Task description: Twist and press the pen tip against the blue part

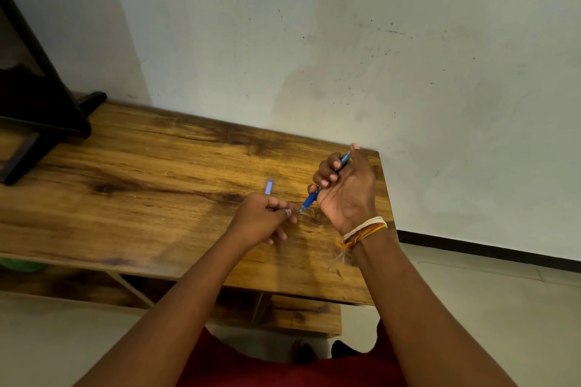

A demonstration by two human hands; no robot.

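My right hand (345,188) grips a blue pen (309,199) in a fist above the right end of a wooden table (141,166). The pen slants, tip pointing down and left. My left hand (264,218) sits just left of that tip and holds a thin pale-blue piece (268,187) that sticks up past its knuckles; its thumb and forefinger pinch close to the pen tip. What lies between those fingertips is too small to tell. Coloured threads are tied round my right wrist.
A black stand (41,122) occupies the table's far left corner. The white wall (345,41) runs right behind the table. A lower wooden shelf (283,314) sits under the top. Pale floor tiles (503,308) lie to the right, and the table's right edge is beside my right hand.
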